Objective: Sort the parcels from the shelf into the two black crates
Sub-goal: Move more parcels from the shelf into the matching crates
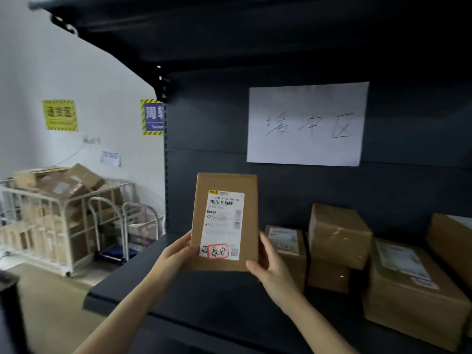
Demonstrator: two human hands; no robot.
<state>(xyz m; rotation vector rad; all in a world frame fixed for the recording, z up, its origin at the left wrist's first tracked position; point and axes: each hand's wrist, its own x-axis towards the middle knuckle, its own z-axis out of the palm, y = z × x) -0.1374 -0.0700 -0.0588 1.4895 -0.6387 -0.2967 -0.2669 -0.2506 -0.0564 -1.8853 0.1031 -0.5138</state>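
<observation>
A flat brown parcel (224, 185) with a white shipping label and a red-circled handwritten mark is held upright above the dark shelf board (178, 284), label facing me. My left hand (176, 251) grips its lower left edge. My right hand (268, 261) grips its lower right edge, thumb on the front. Several more brown parcels stand on the shelf to the right: a small labelled one (286, 244), a taped box (337, 233) stacked on another, and a large labelled box (408, 282). No black crate is in view.
A white paper sign (306, 123) hangs on the shelf's back panel. The upper shelf (229, 29) overhangs. At the left, white wire carts (63, 213) full of cardboard boxes stand against the wall, with yellow and blue wall signs above.
</observation>
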